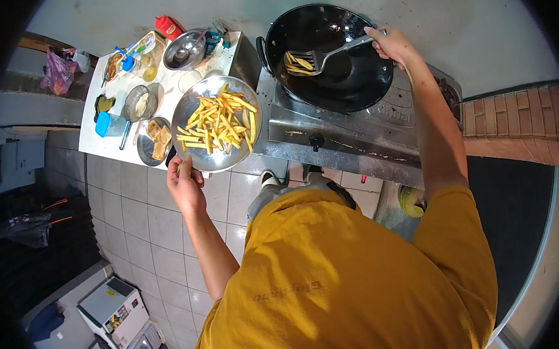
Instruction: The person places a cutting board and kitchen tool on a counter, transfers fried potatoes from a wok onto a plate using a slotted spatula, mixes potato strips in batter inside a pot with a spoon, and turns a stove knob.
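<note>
My left hand (pixel 185 181) grips the rim of a round metal plate (pixel 211 166), which is heaped with French fries (pixel 222 122). The plate is held level beside the stove, over the table's right part. In my right hand (pixel 390 44) is the handle of a slotted metal spatula (pixel 346 48), its head down inside a black wok (pixel 347 96). A few fries (pixel 298 63) lie on and under the spatula's slotted head, toward the wok's left side.
On the white table (pixel 92 133) stand a metal bowl (pixel 185 49), a red squeeze bottle (pixel 168 28), a small saucepan (pixel 139 104), a blue-lidded container (pixel 109 124) and a plate of browned food (pixel 158 141). The wok sits on a metal stove (pixel 357 135) against the wall.
</note>
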Available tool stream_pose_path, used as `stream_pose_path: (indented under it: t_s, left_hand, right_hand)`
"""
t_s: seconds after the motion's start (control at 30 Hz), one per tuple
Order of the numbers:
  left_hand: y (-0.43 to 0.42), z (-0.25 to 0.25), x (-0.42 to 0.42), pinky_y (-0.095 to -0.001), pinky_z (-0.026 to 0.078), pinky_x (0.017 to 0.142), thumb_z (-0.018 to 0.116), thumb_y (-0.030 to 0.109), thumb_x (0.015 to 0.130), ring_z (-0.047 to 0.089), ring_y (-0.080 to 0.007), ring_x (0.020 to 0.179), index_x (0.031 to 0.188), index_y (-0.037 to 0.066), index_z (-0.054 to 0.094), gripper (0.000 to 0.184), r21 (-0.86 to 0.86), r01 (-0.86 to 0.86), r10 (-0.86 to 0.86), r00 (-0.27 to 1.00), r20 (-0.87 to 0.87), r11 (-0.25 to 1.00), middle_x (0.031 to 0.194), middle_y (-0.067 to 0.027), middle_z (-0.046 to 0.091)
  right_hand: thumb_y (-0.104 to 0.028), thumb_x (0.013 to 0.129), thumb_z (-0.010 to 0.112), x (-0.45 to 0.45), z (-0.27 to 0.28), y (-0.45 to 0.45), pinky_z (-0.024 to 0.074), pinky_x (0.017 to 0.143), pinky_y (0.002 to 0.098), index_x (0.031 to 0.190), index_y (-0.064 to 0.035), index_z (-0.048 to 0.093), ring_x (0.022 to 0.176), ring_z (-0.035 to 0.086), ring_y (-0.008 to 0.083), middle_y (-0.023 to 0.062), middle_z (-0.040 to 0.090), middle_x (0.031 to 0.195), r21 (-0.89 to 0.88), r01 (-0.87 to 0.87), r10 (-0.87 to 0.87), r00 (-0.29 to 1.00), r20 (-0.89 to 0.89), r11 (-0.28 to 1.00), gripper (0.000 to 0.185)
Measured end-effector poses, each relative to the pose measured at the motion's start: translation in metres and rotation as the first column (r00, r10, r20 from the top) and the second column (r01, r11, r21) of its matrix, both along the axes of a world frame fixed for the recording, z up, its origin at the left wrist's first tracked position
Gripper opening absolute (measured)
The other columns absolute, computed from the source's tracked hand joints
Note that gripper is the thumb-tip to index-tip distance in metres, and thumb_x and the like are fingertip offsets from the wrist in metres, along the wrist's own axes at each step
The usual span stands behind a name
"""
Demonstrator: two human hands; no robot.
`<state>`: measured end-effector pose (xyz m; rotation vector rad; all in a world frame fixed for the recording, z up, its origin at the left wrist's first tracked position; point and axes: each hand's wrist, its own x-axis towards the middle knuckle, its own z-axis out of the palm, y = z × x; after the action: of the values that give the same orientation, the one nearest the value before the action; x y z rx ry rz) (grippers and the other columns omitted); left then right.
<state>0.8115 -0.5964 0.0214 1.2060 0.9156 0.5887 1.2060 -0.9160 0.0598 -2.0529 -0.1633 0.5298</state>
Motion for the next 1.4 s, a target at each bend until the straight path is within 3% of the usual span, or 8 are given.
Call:
stream_pose_path:
  t_s: [0.27,0.47,0.57,0.67,0.87,1.13,1.23,1.4]
  left_hand:
    - [-0.001,-0.001,-0.002,-0.02,0.026,0.04,0.057,0.009,0.09,0.039,-0.0045,0.043,0.097,0.004,0.055,0.009,-0.009,-0.002,0.002,1.0,0.03,1.0,0.058,0.0027,0.049]
    - [0.0,0.008,0.005,-0.02,0.026,0.04,0.057,0.009,0.09,0.039,-0.0047,0.043,0.099,0.004,0.055,0.01,-0.007,0.034,-0.034,0.999,0.041,0.999,0.058,0.0027,0.049]
    - [-0.003,0.018,0.012,-0.0199,0.025,0.04,0.058,0.01,0.09,0.039,-0.0047,0.043,0.098,0.005,0.055,0.01,-0.018,0.04,-0.04,0.998,0.041,0.999,0.058,0.0031,0.048]
    - [-0.006,0.021,0.019,-0.0189,0.026,0.041,0.058,0.006,0.089,0.038,-0.0043,0.046,0.099,0.005,0.055,0.01,-0.026,0.092,-0.091,0.994,0.055,0.995,0.063,0.0033,0.049]
    - [-0.007,0.026,0.028,-0.0194,0.026,0.041,0.059,0.007,0.088,0.038,-0.0046,0.046,0.098,0.006,0.054,0.011,-0.057,0.135,-0.13,0.988,0.08,0.989,0.063,0.0031,0.05]
    - [-0.01,0.03,0.032,-0.0198,0.027,0.041,0.059,0.006,0.088,0.039,-0.0051,0.046,0.096,0.007,0.053,0.01,-0.031,0.18,-0.175,0.977,0.119,0.983,0.063,0.0029,0.049]
    - [-0.013,0.032,0.036,-0.0196,0.027,0.04,0.059,0.007,0.088,0.039,-0.005,0.046,0.097,0.006,0.054,0.01,-0.027,0.164,-0.16,0.981,0.113,0.986,0.063,0.0026,0.049]
    - [-0.013,0.031,0.034,-0.0191,0.027,0.04,0.059,0.007,0.088,0.039,-0.005,0.046,0.098,0.006,0.054,0.012,-0.028,0.147,-0.144,0.986,0.089,0.989,0.064,0.0021,0.049]
  right_hand:
    - [-0.03,0.095,0.057,-0.002,0.008,-0.016,0.0237,0.04,0.0216,0.077,-0.0089,0.044,0.047,0.031,0.0046,-0.0039,0.039,0.06,0.296,0.044,0.011,0.983,-0.182,0.954,0.03]
    - [-0.036,0.094,0.059,-0.028,0.128,-0.035,0.0253,0.042,0.0221,0.081,-0.0107,0.046,0.048,0.031,0.0042,-0.0063,0.037,0.059,0.173,0.165,-0.195,0.965,0.173,0.971,0.031]
    - [-0.028,0.097,0.05,-0.025,0.162,-0.071,0.0392,0.046,0.0246,0.081,-0.0025,0.052,0.048,0.045,0.0101,0.0032,0.055,0.061,0.374,-0.088,0.117,0.992,-0.054,0.923,0.031]
    - [-0.037,0.093,0.06,-0.013,0.103,-0.084,0.0288,0.042,0.021,0.079,-0.0085,0.052,0.048,0.036,0.0043,-0.0055,0.043,0.059,0.108,0.176,-0.199,0.943,0.265,0.978,0.032]
    - [-0.037,0.092,0.058,-0.04,0.059,-0.085,0.0359,0.046,0.0228,0.076,-0.0057,0.054,0.05,0.045,0.0078,-0.0009,0.051,0.061,0.194,0.361,-0.39,0.91,0.141,0.912,0.036]
    - [-0.028,0.097,0.052,-0.046,0.189,-0.124,0.0368,0.043,0.0239,0.081,-0.0042,0.052,0.046,0.044,0.0102,0.0022,0.055,0.06,0.518,0.164,-0.379,0.86,0.342,0.84,0.029]
    - [-0.033,0.096,0.056,-0.06,0.141,-0.117,0.032,0.043,0.0218,0.066,-0.0132,0.045,0.048,0.041,0.0067,-0.0027,0.045,0.058,0.349,0.363,-0.456,0.857,0.24,0.864,0.037]
    - [-0.033,0.093,0.058,-0.073,0.023,-0.123,0.0416,0.048,0.0232,0.083,-0.0038,0.054,0.054,0.05,0.0097,0.002,0.056,0.064,0.236,0.464,-0.485,0.874,0.034,0.854,0.031]
